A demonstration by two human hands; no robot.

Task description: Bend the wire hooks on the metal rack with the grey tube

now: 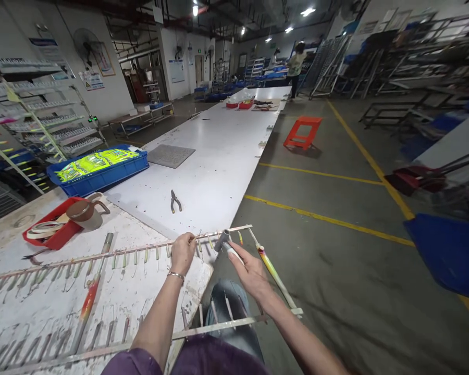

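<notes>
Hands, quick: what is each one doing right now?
Left hand: closed, pinching the top bar of the metal rack.
Right hand: holding a small grey tube in its fingers.

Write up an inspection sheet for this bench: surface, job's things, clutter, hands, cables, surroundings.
Surface: long white table, near end paint-flecked.
Job's things: metal rack frame hung with hooks, jutting past the table edge; grey tube at its top bar.
Clutter: pliers, blue crate of yellow packets, red tray with tape rolls, brown jug, grey mat.
Hands: left hand grips the rack's top bar; right hand holds the grey tube.
Cables: nothing seen.
Surroundings: red stool on the floor, racks left and right, a person far off.
</notes>
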